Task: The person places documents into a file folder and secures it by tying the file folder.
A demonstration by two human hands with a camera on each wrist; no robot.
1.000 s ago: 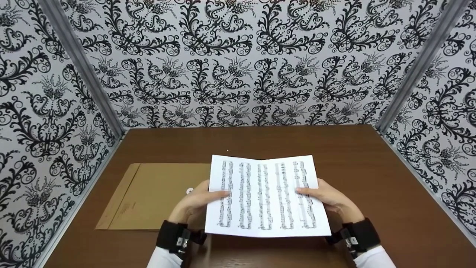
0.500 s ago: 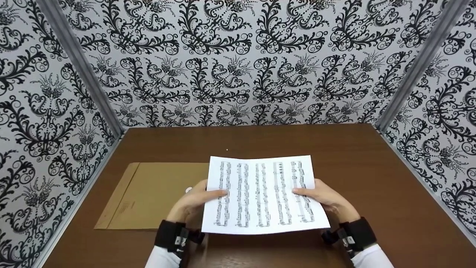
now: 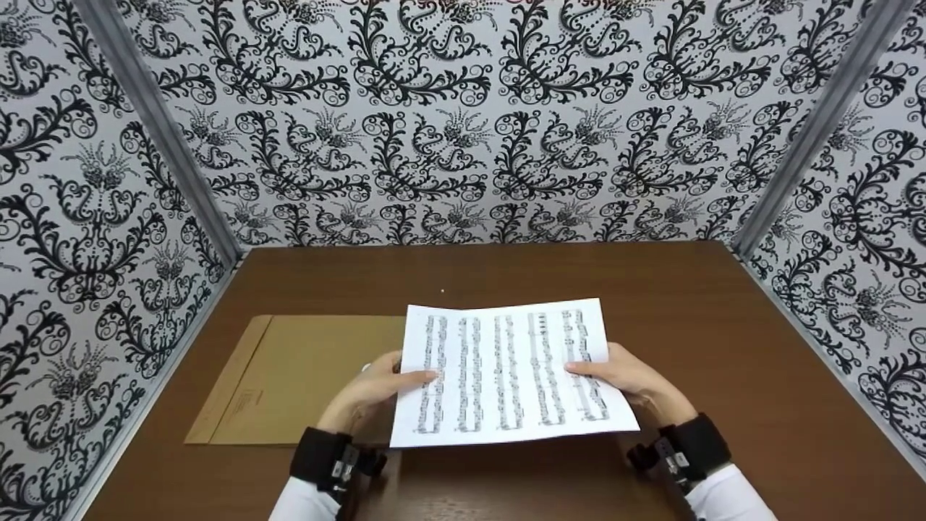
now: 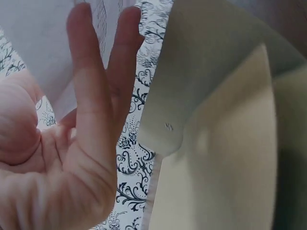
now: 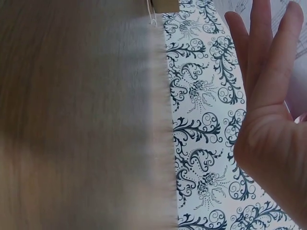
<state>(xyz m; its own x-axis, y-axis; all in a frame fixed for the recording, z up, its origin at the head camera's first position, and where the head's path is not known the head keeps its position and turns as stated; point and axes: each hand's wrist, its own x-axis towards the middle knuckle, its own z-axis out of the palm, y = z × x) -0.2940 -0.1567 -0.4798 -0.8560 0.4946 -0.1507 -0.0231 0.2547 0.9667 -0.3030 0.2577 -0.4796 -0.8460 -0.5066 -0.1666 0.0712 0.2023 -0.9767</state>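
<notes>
A sheet of music (image 3: 499, 369), white with printed staves turned sideways, is held up over the near middle of the table. My left hand (image 3: 372, 387) pinches its left edge, thumb on the printed face and fingers behind. On the right edge, my right hand (image 3: 644, 383) grips it the same way. The sheet bows slightly between the hands, and its right side sits a little higher. In the left wrist view, the left hand's fingers (image 4: 91, 105) stretch out behind the paper. The right wrist view shows the right hand's fingers (image 5: 261, 62) extended against the back of the sheet.
A large brown envelope (image 3: 304, 376) lies on the wooden table (image 3: 723, 347) at the left, partly covered by the left hand and the sheet. A thin string (image 5: 152, 18) shows in the right wrist view. Patterned walls (image 3: 463, 130) enclose the table behind and at both sides.
The sheet and both hands have shifted slightly left. The sheet's lower edge has risen a little and tilts up more at the right. Both hands keep their hold.
</notes>
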